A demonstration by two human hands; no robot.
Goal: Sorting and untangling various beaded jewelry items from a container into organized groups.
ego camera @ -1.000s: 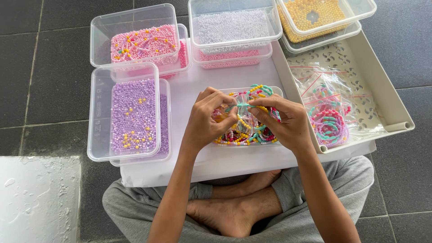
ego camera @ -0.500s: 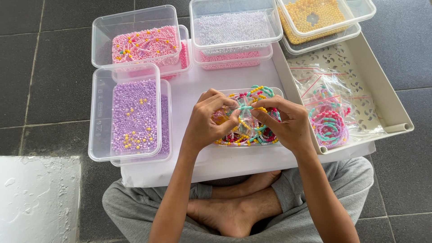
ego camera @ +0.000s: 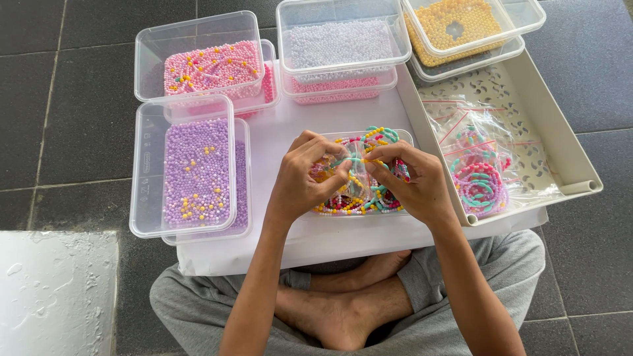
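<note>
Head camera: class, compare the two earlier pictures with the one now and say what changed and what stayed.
Almost nothing changed. Both hands, left hand and right hand, stay together over the clear tub of bead bracelets, pinching a small clear bag; only the fingers shifted slightly. Nothing was picked up or released. The purple bead box and beige tray stayed put.

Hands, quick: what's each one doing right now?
Left hand: pinched shut on a beaded bracelet.
Right hand: pinched shut on the same beaded bracelet.

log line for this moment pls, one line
left hand: pinching bead bracelet | right hand: pinching same bracelet | under hands: clear tub of bracelets | left of it: tub of purple beads
</note>
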